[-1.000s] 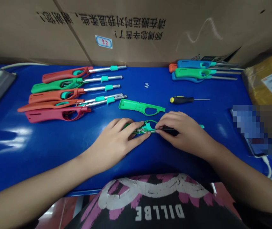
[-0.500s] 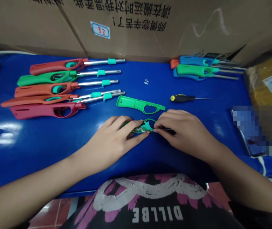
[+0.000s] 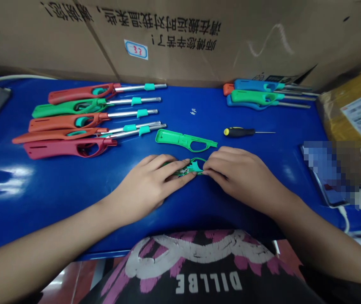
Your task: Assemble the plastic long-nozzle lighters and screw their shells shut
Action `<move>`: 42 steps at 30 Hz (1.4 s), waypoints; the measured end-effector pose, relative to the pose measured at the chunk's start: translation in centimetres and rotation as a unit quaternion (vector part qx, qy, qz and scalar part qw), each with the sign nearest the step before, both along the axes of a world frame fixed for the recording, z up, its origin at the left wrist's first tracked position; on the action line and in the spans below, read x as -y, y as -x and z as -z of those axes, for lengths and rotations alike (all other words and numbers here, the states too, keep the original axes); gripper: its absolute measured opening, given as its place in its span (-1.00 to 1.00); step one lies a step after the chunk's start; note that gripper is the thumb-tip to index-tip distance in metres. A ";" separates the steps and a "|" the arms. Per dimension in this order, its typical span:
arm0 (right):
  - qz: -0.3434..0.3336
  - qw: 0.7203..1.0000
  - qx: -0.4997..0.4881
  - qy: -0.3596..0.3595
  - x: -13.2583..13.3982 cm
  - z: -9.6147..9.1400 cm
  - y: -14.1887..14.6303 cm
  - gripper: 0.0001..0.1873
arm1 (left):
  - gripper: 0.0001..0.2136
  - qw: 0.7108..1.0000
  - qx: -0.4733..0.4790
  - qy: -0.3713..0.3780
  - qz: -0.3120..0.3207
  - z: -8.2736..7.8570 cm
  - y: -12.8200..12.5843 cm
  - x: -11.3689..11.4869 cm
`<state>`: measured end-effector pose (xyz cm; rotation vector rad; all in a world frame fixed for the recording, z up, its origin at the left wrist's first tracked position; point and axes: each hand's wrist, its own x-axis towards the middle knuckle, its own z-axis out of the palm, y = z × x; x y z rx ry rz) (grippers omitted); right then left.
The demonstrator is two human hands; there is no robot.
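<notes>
An opened green lighter body point(image 3: 190, 167) lies on the blue table point(image 3: 56, 185) between my hands, its inner parts showing. My left hand point(image 3: 151, 183) lies over its left end, fingers closed on it. From the right, my right hand point(image 3: 239, 173) pinches the body at the trigger end. Just behind them lies a separate green half-shell point(image 3: 185, 140), flat and untouched.
A row of several red, orange and green long-nosed lighters point(image 3: 82, 120) lies at the back left. Blue, green and orange lighters point(image 3: 263, 97) are stacked at the back right. A black-and-yellow screwdriver point(image 3: 242, 132) lies right of the shell. Cardboard boxes point(image 3: 180, 38) wall the back; a phone with cable point(image 3: 332, 181) sits at right.
Both hands stay on the green lighter body with only small finger shifts. The dark part seen by my right fingers earlier is now hidden. The view wobbles slightly.
</notes>
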<state>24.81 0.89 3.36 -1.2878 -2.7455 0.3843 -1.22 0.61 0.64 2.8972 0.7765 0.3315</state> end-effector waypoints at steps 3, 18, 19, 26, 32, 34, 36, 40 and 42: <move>-0.020 0.999 0.036 -0.018 0.3 -0.4 0.4 -0.82 | -0.54 1.000 0.005 0.009 -0.001 0.0 0.0 -0.1; 0.013 0.977 -0.202 0.063 -1.3 -0.2 -2.9 -0.85 | -0.53 0.999 0.039 0.035 -0.012 0.3 0.2 -0.3; 0.013 0.978 -0.198 0.057 -1.5 -0.4 -3.4 -0.87 | -0.55 0.998 0.050 0.039 -0.016 0.4 0.3 -0.3; -0.007 0.985 -0.111 0.134 -1.8 -0.8 -5.2 -0.90 | -0.71 0.990 0.112 0.076 -0.026 0.5 0.3 -0.7; -0.009 0.987 -0.111 0.112 -1.7 -0.3 -4.6 -0.88 | -0.72 0.988 0.118 0.090 -0.030 0.4 0.3 -1.0; 0.007 0.990 -0.113 0.088 -1.6 0.1 -4.3 -0.87 | -0.71 0.988 0.118 0.093 -0.036 0.5 0.3 -1.0; 0.029 0.990 -0.119 0.068 -1.6 0.5 -4.0 -0.87 | -0.70 0.988 0.119 0.093 -0.038 0.5 0.2 -1.0; 0.057 0.984 -0.169 0.016 -1.5 1.1 -2.9 -0.85 | -0.69 0.987 0.118 0.098 -0.041 0.1 0.1 -1.0; 0.066 0.980 -0.185 -0.023 -1.5 1.4 -2.6 -0.81 | -0.68 0.987 0.117 0.098 -0.045 -0.1 0.1 -1.0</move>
